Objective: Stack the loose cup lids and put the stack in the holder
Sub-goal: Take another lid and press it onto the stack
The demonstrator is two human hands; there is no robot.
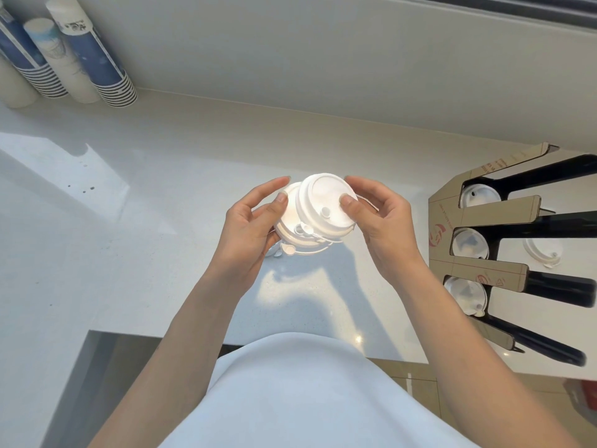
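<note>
Both hands hold white round plastic cup lids above the pale speckled countertop (pixel 97 253). Left hand (pixel 250 227) cradles a small stack of lids (pixel 292 229) from its left side; right hand (pixel 382 221) grips one tilted lid (pixel 326 202), thumb on its top face, overlapping that stack. At the right edge stands the brown cardboard holder (pixel 491 211), its slots containing lids. Stacked paper cups (pixel 93 56) stand far left.

Pale blue-white top (pixel 300 392); forearms bare, hands ungloved.
</note>
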